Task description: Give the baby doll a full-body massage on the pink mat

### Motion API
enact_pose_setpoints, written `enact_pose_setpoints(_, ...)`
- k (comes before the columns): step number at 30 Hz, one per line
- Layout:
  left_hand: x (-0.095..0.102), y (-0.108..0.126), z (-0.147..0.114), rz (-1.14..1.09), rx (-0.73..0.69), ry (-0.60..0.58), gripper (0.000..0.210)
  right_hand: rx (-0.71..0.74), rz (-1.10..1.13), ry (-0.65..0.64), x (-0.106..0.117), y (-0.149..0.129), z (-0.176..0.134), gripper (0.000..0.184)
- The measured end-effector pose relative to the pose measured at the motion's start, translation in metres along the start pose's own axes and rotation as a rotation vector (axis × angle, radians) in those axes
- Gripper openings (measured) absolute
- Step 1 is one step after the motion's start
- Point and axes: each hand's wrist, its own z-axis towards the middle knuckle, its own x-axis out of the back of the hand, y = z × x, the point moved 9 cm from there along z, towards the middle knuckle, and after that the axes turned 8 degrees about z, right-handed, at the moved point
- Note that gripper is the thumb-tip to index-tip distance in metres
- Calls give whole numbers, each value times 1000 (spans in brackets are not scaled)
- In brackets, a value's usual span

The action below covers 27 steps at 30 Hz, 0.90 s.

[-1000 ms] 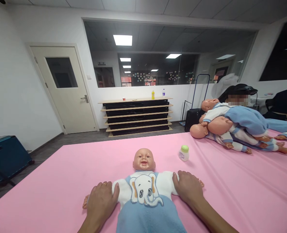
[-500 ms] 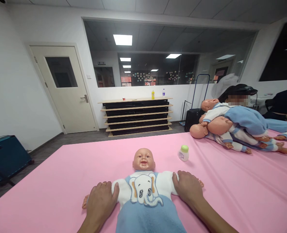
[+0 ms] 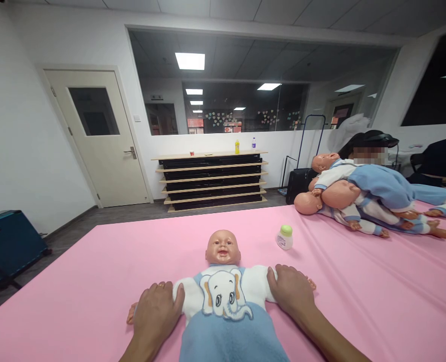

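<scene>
A baby doll (image 3: 226, 311) in a white and blue outfit with an elephant on its chest lies face up, its head away from me. Both its arms are stretched out sideways. My left hand (image 3: 158, 307) is wrapped over the doll's arm on the left, thumb near the sleeve. Around the other arm, on the right, my right hand (image 3: 291, 289) is closed in the same way. The doll's small hands stick out past my fingers. Beyond my right hand stands a small white bottle (image 3: 284, 239) with a green cap.
The pink-covered table (image 3: 132, 251) spreads under the doll. Several more dolls (image 3: 381, 186) are piled at the right, with a person (image 3: 369, 146) behind them. A stack of boards (image 3: 211, 176) stands by the far wall, and a teal suitcase (image 3: 15, 246) at the left.
Almost nothing differs; the view has shifted very slightly. Both my hands keep their places on the doll's arms.
</scene>
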Motion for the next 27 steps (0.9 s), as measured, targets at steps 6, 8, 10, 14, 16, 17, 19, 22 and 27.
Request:
enact_pose_setpoints(6,-1,0,0,-7,4,-10,49,-1,-3,-12,-2,1,1,44)
enact_pose_setpoints(8,-1,-1,0,-14,7,-14,49,1,0,-10,-2,1,1,44)
enact_pose_setpoints(10,-1,-1,0,-20,6,-12,48,10,2,-2,-2,0,1,45)
enact_pose_setpoints(14,0,-1,0,-21,10,-12,48,17,3,7,-1,0,1,45)
enact_pose_setpoints(16,0,-1,0,-19,15,-14,48,11,4,1,-2,0,1,45)
enact_pose_setpoints(17,0,-1,0,-18,16,-13,48,9,4,-2,-3,1,1,45)
enact_pose_setpoints(19,0,-1,0,-19,10,-7,48,6,3,-9,-3,1,1,44)
enact_pose_setpoints(22,0,0,1,-13,-1,6,47,3,2,-10,-3,1,1,44)
enact_pose_setpoints(27,-3,-1,1,-12,7,-12,48,6,7,-4,-2,0,1,45)
